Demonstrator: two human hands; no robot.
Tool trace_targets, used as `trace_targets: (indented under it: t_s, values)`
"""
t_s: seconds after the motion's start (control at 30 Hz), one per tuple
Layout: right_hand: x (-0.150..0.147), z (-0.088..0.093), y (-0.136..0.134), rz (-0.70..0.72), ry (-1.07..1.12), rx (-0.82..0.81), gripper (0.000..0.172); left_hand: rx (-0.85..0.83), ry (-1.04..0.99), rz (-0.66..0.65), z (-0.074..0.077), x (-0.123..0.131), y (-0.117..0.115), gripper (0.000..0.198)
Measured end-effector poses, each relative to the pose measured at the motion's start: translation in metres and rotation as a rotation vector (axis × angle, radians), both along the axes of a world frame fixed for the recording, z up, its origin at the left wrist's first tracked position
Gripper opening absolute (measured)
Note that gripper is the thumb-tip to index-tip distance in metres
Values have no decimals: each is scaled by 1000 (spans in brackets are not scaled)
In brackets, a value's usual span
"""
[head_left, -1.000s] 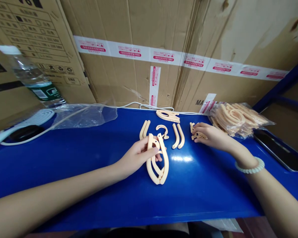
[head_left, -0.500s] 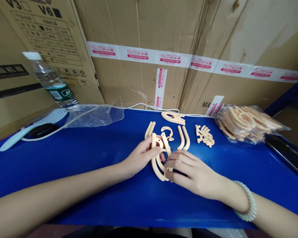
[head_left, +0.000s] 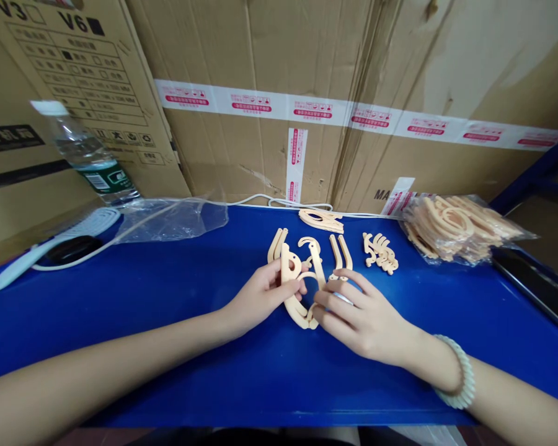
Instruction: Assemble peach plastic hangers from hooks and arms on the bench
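Both hands hold a beige plastic folding hanger (head_left: 294,311) just above the blue table. Its two curved arms point away from me and meet at the near end. My left hand (head_left: 272,288) pinches the left arm, thumb on top, beside a round opening. My right hand (head_left: 360,313) has its fingers closed on the right arm, partly hiding it. Just beyond lie a loose hook (head_left: 310,243), a pair of curved strips (head_left: 278,243) on the left and another pair (head_left: 340,251) on the right. Farther right is a small pile of hooks (head_left: 380,253).
A stack of flat beige pieces (head_left: 322,220) lies at the back. Bagged hanger parts (head_left: 460,226) and a dark phone (head_left: 537,288) sit to the right. Leftward are a water bottle (head_left: 90,158), a pale hairbrush (head_left: 60,244), a black mouse (head_left: 74,249) and a white cable (head_left: 255,197). Cardboard boxes (head_left: 242,56) stand behind.
The hanger's right arm has swung outward, so the gap between the two arms is wider. My right hand has shifted slightly away from me. The view has moved a little.
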State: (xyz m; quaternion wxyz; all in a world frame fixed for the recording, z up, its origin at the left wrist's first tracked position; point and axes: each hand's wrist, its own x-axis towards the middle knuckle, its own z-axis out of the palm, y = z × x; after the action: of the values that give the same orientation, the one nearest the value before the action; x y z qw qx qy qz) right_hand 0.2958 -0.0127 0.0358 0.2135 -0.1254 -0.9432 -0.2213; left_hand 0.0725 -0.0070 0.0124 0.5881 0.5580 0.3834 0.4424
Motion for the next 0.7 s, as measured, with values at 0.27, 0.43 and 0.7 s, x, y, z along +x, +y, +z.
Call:
trace_targets:
  t_s: [0.27,0.43,0.7]
  values:
    - [4,5,3,-199,3,49,23,34,-57,35,-8,1,-1,35]
    - [3,-1,6,-297,-98,-126,29,29,20,39,-6,1,-6,44]
    - [0,0,-2,-107,-60,-130,31,17,-1,56,-8,1,-8,48]
